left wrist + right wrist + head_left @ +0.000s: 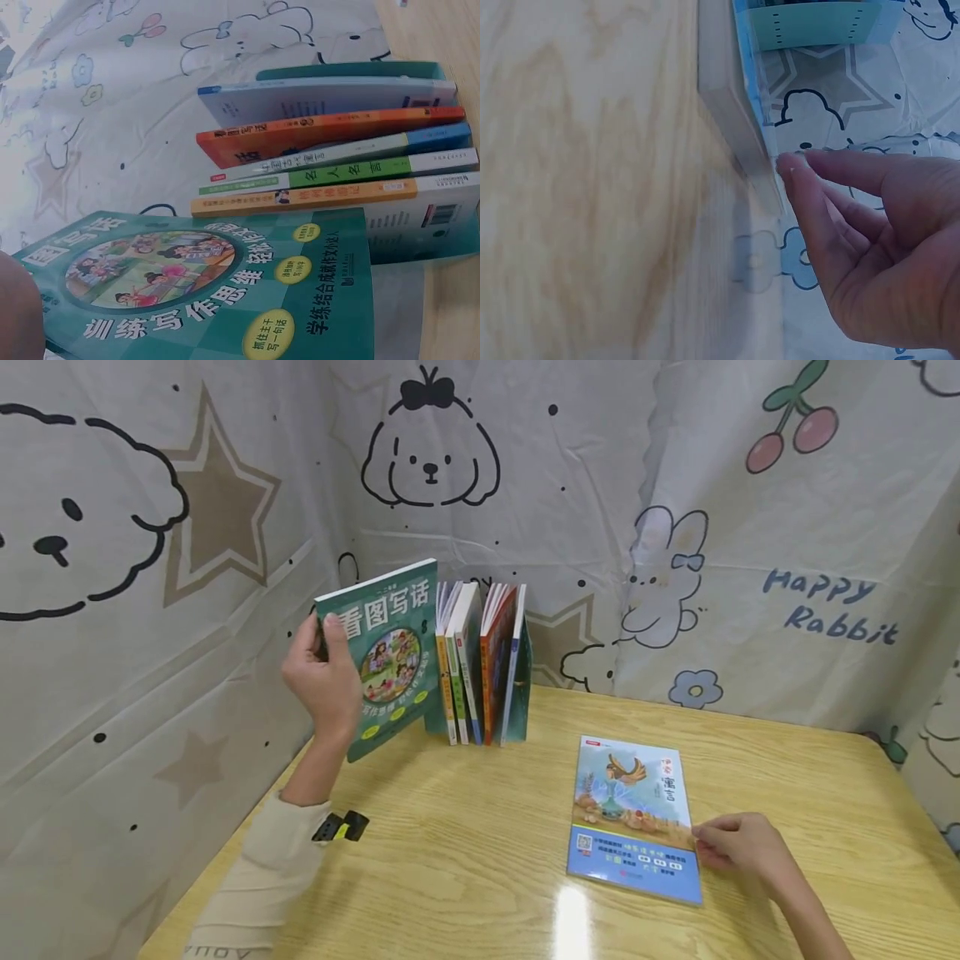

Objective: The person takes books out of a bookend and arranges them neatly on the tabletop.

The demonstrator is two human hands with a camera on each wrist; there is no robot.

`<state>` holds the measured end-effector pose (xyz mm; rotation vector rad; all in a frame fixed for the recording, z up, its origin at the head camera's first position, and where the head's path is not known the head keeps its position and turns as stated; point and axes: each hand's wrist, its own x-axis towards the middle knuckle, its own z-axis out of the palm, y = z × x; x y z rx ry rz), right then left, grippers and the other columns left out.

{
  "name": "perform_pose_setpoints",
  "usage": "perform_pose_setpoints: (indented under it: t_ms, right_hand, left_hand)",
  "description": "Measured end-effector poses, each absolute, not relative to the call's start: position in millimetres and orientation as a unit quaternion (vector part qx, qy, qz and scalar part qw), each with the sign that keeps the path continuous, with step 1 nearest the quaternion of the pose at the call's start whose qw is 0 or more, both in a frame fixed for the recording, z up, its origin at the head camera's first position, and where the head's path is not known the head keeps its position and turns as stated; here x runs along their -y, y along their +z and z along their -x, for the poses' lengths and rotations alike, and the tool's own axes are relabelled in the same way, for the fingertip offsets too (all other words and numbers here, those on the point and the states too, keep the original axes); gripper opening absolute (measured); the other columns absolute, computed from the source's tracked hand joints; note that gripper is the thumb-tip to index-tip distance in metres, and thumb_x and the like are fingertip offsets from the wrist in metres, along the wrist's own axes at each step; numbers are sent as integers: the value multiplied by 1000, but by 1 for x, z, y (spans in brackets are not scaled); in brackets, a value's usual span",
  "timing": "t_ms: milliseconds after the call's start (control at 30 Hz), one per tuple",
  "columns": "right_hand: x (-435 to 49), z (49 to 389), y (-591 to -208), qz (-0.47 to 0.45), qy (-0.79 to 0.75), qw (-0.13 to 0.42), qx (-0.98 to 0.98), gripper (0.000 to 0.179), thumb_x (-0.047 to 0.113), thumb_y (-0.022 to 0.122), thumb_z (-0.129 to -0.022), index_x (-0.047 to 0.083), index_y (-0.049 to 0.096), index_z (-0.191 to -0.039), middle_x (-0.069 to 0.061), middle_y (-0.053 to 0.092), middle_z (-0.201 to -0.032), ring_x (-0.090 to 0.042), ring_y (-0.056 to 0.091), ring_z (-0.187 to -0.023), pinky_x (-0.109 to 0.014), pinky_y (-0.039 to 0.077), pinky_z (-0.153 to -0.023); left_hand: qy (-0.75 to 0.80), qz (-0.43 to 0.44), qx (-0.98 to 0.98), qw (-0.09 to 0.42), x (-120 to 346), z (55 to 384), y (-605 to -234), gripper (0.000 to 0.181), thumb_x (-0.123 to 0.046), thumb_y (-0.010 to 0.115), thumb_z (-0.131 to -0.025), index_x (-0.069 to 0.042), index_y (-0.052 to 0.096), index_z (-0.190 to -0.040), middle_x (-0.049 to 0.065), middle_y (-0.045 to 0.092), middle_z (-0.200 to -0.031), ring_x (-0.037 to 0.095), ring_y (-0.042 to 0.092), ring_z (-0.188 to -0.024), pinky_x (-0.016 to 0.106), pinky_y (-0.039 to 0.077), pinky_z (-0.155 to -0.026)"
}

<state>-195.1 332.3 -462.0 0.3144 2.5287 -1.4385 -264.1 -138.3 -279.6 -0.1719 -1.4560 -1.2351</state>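
Gripping the green book (393, 664) near its upper left corner with the left hand (326, 672), thumb across the front cover; holding it upright but tilted, just left of the row in the teal book stand (521, 714). Much nearer to that row with the left hand than with the right hand (738, 843), at the right edge of the blue book (626, 827), flat on the counter (787, 760), right of the stand and closer to the body, long axis pointing roughly away. Thumb and forefinger close together by the cover's edge, with no telling whether actually pinching it. Within the stand, from left to right: a yellow-spined book (247, 205), a green-and-white book (315, 175), a white-and-blue book (439, 139), an orange book (322, 124) and a pale blue book (300, 97), all upright, spines outward.
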Motion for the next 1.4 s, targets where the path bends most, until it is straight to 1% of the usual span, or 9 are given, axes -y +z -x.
perform_pose_setpoints:
  t_ms: [300, 500, 667, 767, 967, 1067, 1200, 1300, 1400]
  right_hand:
    - [-322, 198, -447, -69, -497, 62, -863, 39, 17, 65, -99, -17, 63, -117, -15, 72, -94, -24, 72, -82, -34, 59, -70]
    - [-314, 201, -440, -41, -515, 37, -855, 45, 21, 66, -98, -17, 61, -121, -21, 71, -104, -20, 71, -85, -34, 59, -75]
    - [-303, 201, -433, 3, -528, 24, -849, 50, 26, 67, -98, -15, 59, -126, -25, 69, -112, -26, 71, -92, -35, 58, -78]
    - [-296, 201, -429, 28, -543, 20, -839, 48, 24, 66, -99, -15, 58, -127, -27, 67, -113, -25, 71, -92, -36, 58, -79]
    - [-279, 199, -418, 69, -566, 17, -822, 43, 20, 65, -99, -13, 59, -127, -26, 67, -116, -21, 71, -95, -36, 57, -81]
    - [-269, 198, -412, 98, -562, 12, -821, 43, 22, 67, -98, -9, 61, -128, -23, 67, -118, -16, 70, -97, -33, 57, -82]
    - [-253, 199, -403, 138, -557, 6, -819, 41, 21, 67, -98, -5, 61, -130, -22, 66, -122, -9, 68, -102, -27, 55, -84]
    - [-239, 199, -398, 160, -557, 6, -815, 39, 20, 67, -98, -3, 63, -129, -20, 66, -123, -11, 67, -105, -26, 54, -85]
    - [-228, 200, -394, 172, -561, 11, -810, 41, 20, 68, -97, -3, 61, -132, -19, 66, -125, -19, 67, -109, -27, 54, -86]
  left_hand:
    - [-527, 91, 616, 578, 138, 259, -275, 26, -4, 53, -98, 19, 62, -89, -11, 41, -64, -1, 31, -57, 20, 22, -54]
    - [-539, 100, 625, 555, 134, 260, -281, 26, -4, 54, -99, 18, 62, -87, -8, 39, -61, 3, 30, -55, 20, 22, -51]
    - [-559, 127, 634, 520, 128, 270, -294, 31, -9, 56, -101, 12, 57, -78, -2, 33, -58, 7, 28, -53, 24, 21, -50]
    - [-589, 136, 633, 484, 121, 269, -296, 30, -12, 56, -102, 10, 61, -83, -1, 33, -58, 9, 26, -50, 24, 21, -48]
    - [-643, 134, 625, 423, 106, 260, -297, 28, -17, 57, -103, 7, 70, -103, -3, 43, -59, 8, 32, -48, 20, 28, -44]
    - [-666, 137, 616, 398, 98, 256, -296, 28, -17, 57, -103, 8, 68, -98, -3, 37, -60, 8, 30, -50, 20, 27, -45]
    - [-698, 140, 600, 364, 88, 250, -297, 27, -16, 57, -103, 9, 68, -99, -2, 40, -62, 8, 33, -53, 19, 32, -47]
    - [-715, 145, 592, 341, 81, 245, -297, 28, -16, 58, -102, 9, 69, -107, -1, 50, -66, 8, 41, -54, 19, 38, -48]
    - [-720, 155, 591, 330, 72, 241, -297, 28, -15, 58, -102, 10, 69, -107, 0, 60, -71, 7, 49, -56, 19, 45, -51]
